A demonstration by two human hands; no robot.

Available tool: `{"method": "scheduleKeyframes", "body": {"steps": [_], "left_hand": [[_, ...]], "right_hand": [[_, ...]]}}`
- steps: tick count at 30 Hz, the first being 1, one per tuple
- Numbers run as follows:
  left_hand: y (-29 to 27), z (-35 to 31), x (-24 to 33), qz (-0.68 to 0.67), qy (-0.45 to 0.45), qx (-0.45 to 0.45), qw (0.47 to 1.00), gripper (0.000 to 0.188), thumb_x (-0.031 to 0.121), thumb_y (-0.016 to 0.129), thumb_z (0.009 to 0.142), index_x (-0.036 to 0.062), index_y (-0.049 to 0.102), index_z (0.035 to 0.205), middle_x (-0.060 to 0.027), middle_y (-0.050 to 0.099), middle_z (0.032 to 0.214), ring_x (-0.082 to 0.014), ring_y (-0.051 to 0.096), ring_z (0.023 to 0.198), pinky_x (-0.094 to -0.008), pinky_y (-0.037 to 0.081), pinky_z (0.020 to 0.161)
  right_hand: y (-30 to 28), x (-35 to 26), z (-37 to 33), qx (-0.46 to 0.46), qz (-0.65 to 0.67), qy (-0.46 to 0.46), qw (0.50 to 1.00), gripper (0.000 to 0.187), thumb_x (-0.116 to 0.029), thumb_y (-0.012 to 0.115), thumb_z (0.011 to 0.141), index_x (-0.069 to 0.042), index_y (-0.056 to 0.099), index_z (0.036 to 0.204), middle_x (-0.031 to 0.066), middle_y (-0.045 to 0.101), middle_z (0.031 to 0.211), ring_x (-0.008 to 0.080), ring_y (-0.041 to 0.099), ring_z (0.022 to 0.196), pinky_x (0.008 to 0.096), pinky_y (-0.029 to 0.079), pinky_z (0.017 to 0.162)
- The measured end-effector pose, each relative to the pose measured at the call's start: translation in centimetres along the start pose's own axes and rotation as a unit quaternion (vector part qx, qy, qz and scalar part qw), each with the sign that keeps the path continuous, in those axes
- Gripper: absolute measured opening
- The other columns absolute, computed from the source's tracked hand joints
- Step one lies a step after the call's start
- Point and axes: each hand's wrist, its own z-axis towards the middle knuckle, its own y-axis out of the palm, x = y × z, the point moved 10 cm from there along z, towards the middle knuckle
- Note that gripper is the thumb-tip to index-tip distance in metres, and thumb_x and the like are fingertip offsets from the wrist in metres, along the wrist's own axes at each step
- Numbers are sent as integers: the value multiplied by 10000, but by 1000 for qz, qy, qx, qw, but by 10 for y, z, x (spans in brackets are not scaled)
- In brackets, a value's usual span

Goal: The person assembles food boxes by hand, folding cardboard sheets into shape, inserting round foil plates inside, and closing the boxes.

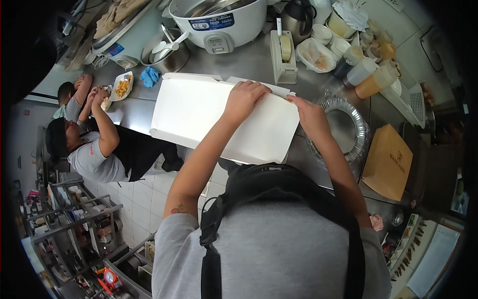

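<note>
Centre frame, the white cardboard box point(194, 107) looks mid-fold, left hand point(245, 101) half-curled over its upper edge, grip hard to tell, right hand point(312, 118) pinching the upper-right corner, next move likely wanting an even crease.

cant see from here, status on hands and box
Left hand on far edge of open white cardboard box; right hand at its far right corner. Plastic-wrapped silver ring close, right.
</note>
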Motion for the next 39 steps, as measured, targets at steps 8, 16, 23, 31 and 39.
{"method": "scheduleKeyframes", "body": {"steps": [8, 16, 23, 31, 39], "left_hand": [[1, -1, 9, 29, 27, -20, 999, 120, 114, 649, 793, 133, 666, 910, -18, 654, 841, -228, 610, 829, -363, 474, 786], [7, 14, 36, 157, 138, -18, 978, 114, 141, 584, 808, 144, 647, 903, 18, 611, 857, -169, 602, 875, -384, 443, 946], [10, 14, 37, 151, 158, -46, 975, 143, 159, 567, 812, 135, 634, 936, 6, 606, 867, -184, 610, 881, -364, 456, 901], [-39, -12, -105, 142, -142, -199, 959, 296, 390, 662, 841, 138, 721, 984, -103, 715, 859, -303, 666, 852, -408, 515, 794], [-156, 10, -98, 80, -203, -79, 973, 361, 345, 634, 891, 41, 690, 1077, -192, 698, 927, -293, 676, 863, -370, 513, 797]], "right_hand": [[11, -8, -1, -80, -146, -30, 986, 388, -38, 484, 859, -83, 602, 1226, 135, 687, 909, 330, 675, 799, 430, 540, 707], [28, -8, 22, -189, -298, -14, 936, 387, -74, 482, 892, -45, 575, 1266, 143, 675, 747, 289, 685, 717, 467, 525, 719], [17, -16, 23, -144, -254, -49, 955, 542, -47, 503, 847, -182, 517, 1372, 141, 656, 694, 312, 656, 631, 455, 510, 648], [-45, 48, 2, -92, -203, 127, 967, 499, -140, 527, 902, -180, 476, 1396, 191, 657, 760, 279, 671, 674, 346, 527, 652], [-21, 115, -34, 0, 468, 289, 836, 586, -466, 392, 1021, -54, 394, 1437, 67, 598, 1191, 147, 573, 1036, 323, 454, 912]]}}
